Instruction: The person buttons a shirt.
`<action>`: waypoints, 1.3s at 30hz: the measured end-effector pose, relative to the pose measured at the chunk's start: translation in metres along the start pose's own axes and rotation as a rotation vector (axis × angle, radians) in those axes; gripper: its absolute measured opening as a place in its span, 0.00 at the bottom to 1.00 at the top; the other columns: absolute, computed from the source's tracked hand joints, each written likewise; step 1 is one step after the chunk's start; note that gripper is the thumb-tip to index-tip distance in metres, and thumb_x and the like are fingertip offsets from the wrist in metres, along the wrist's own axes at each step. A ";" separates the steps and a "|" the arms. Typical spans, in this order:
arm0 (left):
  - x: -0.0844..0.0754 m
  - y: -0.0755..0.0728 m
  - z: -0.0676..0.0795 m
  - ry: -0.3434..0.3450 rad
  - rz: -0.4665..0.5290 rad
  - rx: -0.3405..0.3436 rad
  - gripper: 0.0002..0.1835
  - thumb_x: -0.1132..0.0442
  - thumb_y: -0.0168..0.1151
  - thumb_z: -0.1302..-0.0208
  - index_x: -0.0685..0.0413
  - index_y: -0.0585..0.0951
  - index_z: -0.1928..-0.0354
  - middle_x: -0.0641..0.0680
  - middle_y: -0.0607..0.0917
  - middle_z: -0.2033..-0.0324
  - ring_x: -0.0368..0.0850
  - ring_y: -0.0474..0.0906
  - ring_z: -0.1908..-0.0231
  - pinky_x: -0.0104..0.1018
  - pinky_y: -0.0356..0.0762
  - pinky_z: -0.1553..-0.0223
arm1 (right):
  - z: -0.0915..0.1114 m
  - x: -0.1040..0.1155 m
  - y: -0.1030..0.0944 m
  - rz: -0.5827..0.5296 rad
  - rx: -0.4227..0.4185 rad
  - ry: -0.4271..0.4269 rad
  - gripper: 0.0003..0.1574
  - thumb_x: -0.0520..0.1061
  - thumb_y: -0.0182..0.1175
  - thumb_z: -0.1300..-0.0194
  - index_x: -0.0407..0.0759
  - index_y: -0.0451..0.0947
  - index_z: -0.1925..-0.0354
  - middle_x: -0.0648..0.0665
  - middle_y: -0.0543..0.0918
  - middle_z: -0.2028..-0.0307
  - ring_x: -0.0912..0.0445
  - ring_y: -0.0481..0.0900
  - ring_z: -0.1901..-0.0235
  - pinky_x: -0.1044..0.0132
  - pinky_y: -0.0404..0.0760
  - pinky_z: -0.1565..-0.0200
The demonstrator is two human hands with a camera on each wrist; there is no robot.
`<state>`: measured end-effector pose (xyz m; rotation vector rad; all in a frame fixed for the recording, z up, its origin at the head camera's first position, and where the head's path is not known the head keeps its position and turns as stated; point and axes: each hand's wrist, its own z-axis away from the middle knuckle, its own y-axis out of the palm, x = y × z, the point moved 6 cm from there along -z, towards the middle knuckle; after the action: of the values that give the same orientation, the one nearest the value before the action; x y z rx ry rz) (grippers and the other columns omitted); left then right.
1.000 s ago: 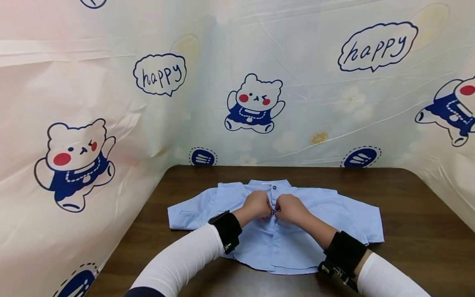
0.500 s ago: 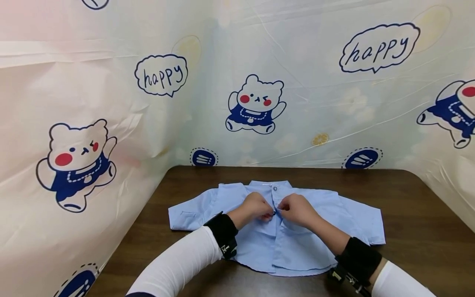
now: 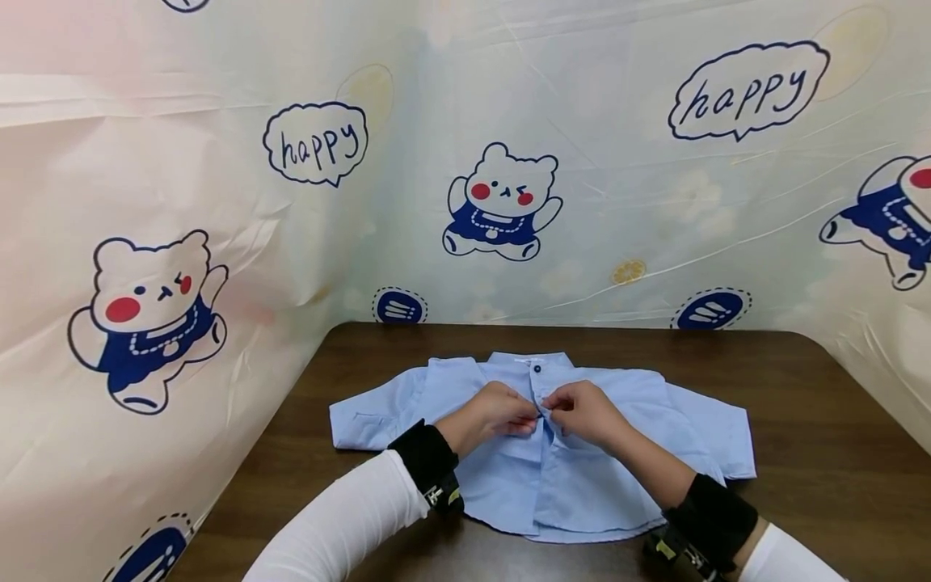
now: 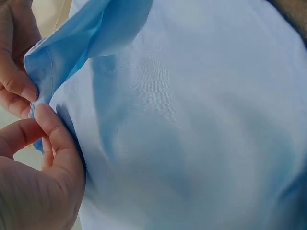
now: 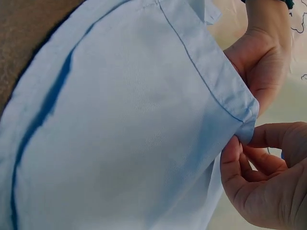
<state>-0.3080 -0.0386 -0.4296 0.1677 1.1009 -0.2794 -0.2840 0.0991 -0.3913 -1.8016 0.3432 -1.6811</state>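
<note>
A light blue button-up shirt (image 3: 611, 477) lies spread out, collar away from me and sleeves out to both sides. At its front placket my left hand (image 3: 502, 408) and right hand (image 3: 585, 412) work close together, just below a dark collar button (image 3: 537, 369). The right wrist view shows my right thumb and fingers (image 5: 230, 165) pinching the raised edge of the placket (image 5: 216, 81). Seen from the left wrist, my left thumb and forefinger (image 4: 53, 127) pinch the cloth beside it. The button between the fingers is mostly hidden.
The shirt lies on a dark brown wooden table (image 3: 815, 436) with rounded back corners. Pale hanging sheets (image 3: 618, 202) printed with bears and "happy" bubbles stand behind it and along the sides. Black wrist bands (image 3: 425, 461) with small cameras sit on both forearms.
My right hand has shifted slightly right and its fingers have opened from a tighter curl. The left hand has turned a little, its forearm lower and further left. The shirt has stayed put.
</note>
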 end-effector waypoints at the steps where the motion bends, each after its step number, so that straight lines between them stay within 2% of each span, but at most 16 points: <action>1: 0.000 0.000 0.000 -0.002 0.002 0.003 0.03 0.76 0.60 0.39 0.72 0.82 0.67 0.53 0.79 0.82 0.38 0.77 0.81 0.26 0.77 0.78 | 0.000 -0.001 0.000 -0.011 -0.001 0.007 0.09 0.30 0.59 0.39 0.34 0.85 0.61 0.46 0.81 0.72 0.56 0.75 0.75 0.64 0.80 0.70; 7: 0.001 -0.001 0.002 -0.004 0.016 0.032 0.04 0.75 0.60 0.37 0.73 0.81 0.64 0.53 0.79 0.82 0.38 0.77 0.80 0.25 0.77 0.76 | -0.001 -0.005 0.002 -0.110 0.005 0.051 0.09 0.31 0.60 0.37 0.33 0.84 0.59 0.45 0.82 0.69 0.56 0.76 0.71 0.63 0.82 0.67; 10: 0.002 0.000 0.003 -0.001 0.023 0.049 0.03 0.76 0.59 0.37 0.70 0.81 0.67 0.53 0.79 0.81 0.38 0.76 0.80 0.25 0.77 0.76 | -0.001 -0.007 0.004 -0.183 0.015 0.066 0.10 0.33 0.58 0.35 0.32 0.84 0.57 0.44 0.83 0.66 0.55 0.77 0.70 0.63 0.82 0.66; 13: 0.002 0.001 0.003 -0.001 0.025 0.066 0.07 0.77 0.57 0.36 0.64 0.79 0.72 0.52 0.79 0.81 0.38 0.76 0.79 0.25 0.76 0.75 | -0.001 -0.009 0.006 -0.241 0.016 0.080 0.11 0.34 0.56 0.33 0.31 0.83 0.57 0.43 0.82 0.66 0.54 0.78 0.70 0.62 0.83 0.65; 15: 0.003 0.002 0.004 0.001 0.019 0.077 0.08 0.76 0.56 0.35 0.63 0.79 0.72 0.52 0.79 0.80 0.38 0.76 0.78 0.26 0.76 0.74 | -0.001 -0.010 0.007 -0.264 0.016 0.084 0.10 0.34 0.56 0.33 0.31 0.82 0.57 0.42 0.82 0.66 0.54 0.78 0.70 0.61 0.84 0.64; 22: 0.006 0.003 0.006 0.010 0.012 0.111 0.06 0.75 0.54 0.32 0.64 0.79 0.65 0.53 0.79 0.76 0.39 0.76 0.75 0.26 0.77 0.71 | -0.001 -0.015 0.008 -0.232 -0.036 0.106 0.03 0.33 0.62 0.36 0.33 0.82 0.64 0.44 0.81 0.72 0.55 0.79 0.73 0.62 0.84 0.65; 27: 0.006 0.003 0.006 0.031 0.024 0.126 0.05 0.76 0.54 0.32 0.62 0.78 0.64 0.53 0.78 0.74 0.39 0.76 0.74 0.26 0.76 0.71 | 0.000 -0.017 0.008 -0.209 -0.048 0.143 0.04 0.35 0.64 0.37 0.33 0.83 0.66 0.45 0.81 0.74 0.55 0.80 0.75 0.63 0.84 0.66; 30: 0.006 0.001 0.006 0.033 0.042 0.106 0.05 0.75 0.55 0.33 0.62 0.79 0.64 0.53 0.78 0.74 0.39 0.75 0.75 0.26 0.76 0.72 | 0.001 -0.016 0.008 -0.206 -0.053 0.145 0.04 0.36 0.65 0.38 0.33 0.84 0.66 0.45 0.81 0.74 0.55 0.80 0.75 0.63 0.84 0.66; 34: 0.005 0.000 0.008 0.032 0.071 0.048 0.05 0.75 0.58 0.34 0.65 0.81 0.61 0.54 0.80 0.73 0.40 0.77 0.75 0.27 0.78 0.70 | 0.001 -0.016 0.009 -0.176 -0.071 0.121 0.03 0.36 0.67 0.39 0.34 0.85 0.67 0.46 0.82 0.76 0.56 0.79 0.76 0.64 0.83 0.68; 39: 0.001 0.000 0.011 0.038 0.074 -0.013 0.08 0.68 0.62 0.36 0.67 0.82 0.59 0.55 0.82 0.74 0.41 0.79 0.75 0.32 0.82 0.67 | 0.001 -0.014 0.009 -0.117 -0.118 0.081 0.03 0.35 0.69 0.43 0.36 0.84 0.70 0.48 0.82 0.78 0.57 0.78 0.78 0.66 0.80 0.72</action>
<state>-0.2984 -0.0413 -0.4256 0.2027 1.1314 -0.2034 -0.2829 0.1006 -0.4076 -1.8741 0.3852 -1.8529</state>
